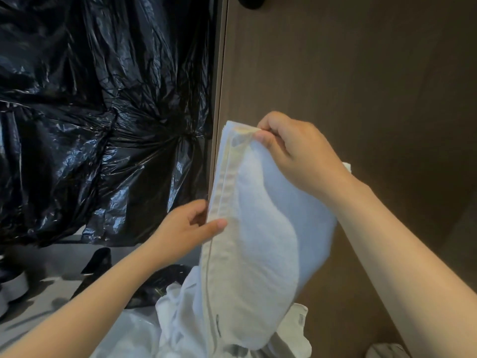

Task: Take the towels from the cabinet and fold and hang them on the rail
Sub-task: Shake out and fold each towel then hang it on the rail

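I hold a folded white towel [260, 241] up in front of a brown wooden panel [361, 73]. My right hand [296, 153] pinches its top corner between thumb and fingers. Lower down, my left hand [185, 228] pinches the towel's hemmed left edge. The towel hangs doubled, its lower end reaching the bottom of the view. More white cloth [175, 319] lies bunched beneath it. No rail is in view.
Crumpled black plastic sheeting [90, 112] covers the whole left side. Below it a grey surface [51, 277] carries black scraps and a round pale object [13, 288] at the left edge. A dark knob [251, 1] shows at the top.
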`<state>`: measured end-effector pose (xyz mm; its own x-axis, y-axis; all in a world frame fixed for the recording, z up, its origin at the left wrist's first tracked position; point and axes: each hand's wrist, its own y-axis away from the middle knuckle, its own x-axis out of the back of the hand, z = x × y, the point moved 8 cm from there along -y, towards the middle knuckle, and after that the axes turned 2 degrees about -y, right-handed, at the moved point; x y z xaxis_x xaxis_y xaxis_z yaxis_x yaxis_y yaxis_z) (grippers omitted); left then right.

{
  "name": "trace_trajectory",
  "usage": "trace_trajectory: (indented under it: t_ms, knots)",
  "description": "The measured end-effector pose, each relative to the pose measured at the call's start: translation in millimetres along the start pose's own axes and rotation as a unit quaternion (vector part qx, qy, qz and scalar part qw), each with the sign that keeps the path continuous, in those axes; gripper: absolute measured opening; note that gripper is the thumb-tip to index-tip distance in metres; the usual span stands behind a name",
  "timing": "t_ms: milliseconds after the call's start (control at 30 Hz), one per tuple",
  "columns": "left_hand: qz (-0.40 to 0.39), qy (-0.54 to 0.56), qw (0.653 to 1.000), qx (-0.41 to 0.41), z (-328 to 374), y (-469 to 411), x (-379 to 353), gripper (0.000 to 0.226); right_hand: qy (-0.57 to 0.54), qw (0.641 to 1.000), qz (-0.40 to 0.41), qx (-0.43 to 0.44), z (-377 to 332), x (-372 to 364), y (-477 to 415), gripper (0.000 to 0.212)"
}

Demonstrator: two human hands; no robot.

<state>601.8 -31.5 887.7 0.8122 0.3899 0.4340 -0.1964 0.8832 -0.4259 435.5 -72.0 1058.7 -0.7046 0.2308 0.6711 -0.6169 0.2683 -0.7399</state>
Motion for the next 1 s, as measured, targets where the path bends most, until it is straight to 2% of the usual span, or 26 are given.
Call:
trace_trajectory:
  t_ms: [167, 300, 433, 567, 633, 700, 767, 833, 933, 1000]
  knots:
    - [-0.01, 0.025, 0.999, 0.026, -21, 11, -17, 0.037, -0.021, 1.0, 0.003, 0.004, 8, 6, -7, 0.021]
    - [-0.012, 0.028, 0.998, 0.046, -35, 19, -20, 0.049, -0.017, 0.999, 0.015, -0.023, 26, 2, 2, 0.02]
    - [-0.017, -0.038, 0.998, 0.044, -42, 30, -21, 0.053, -0.036, 0.995, 0.023, -0.088, 53, -12, 22, 0.02]
    - [-0.01, -0.087, 0.996, 0.033, -44, 34, -5, 0.056, -0.07, 0.978, 0.026, -0.196, 88, -38, 59, 0.021]
    - [-0.059, -0.082, 0.993, 0.055, -45, 36, 2, 0.045, -0.089, 0.961, 0.014, -0.26, 105, -59, 87, 0.022]
    - [-0.142, -0.089, 0.981, 0.1, -51, 39, 5, 0.035, -0.108, 0.942, -0.008, -0.318, 118, -84, 120, 0.027]
    - [-0.242, -0.134, 0.95, 0.146, -67, 44, 2, 0.034, -0.123, 0.923, -0.032, -0.363, 125, -111, 157, 0.032]
    - [-0.309, -0.191, 0.913, 0.186, -95, 51, -5, 0.043, -0.126, 0.902, -0.061, -0.408, 129, -140, 201, 0.035]
    - [-0.366, -0.25, 0.875, 0.197, -146, 71, -45, 0.05, -0.134, 0.86, -0.12, -0.477, 133, -179, 275, 0.037]
    - [-0.374, -0.298, 0.86, 0.178, -179, 89, -80, 0.045, -0.131, 0.833, -0.145, -0.518, 131, -197, 322, 0.034]
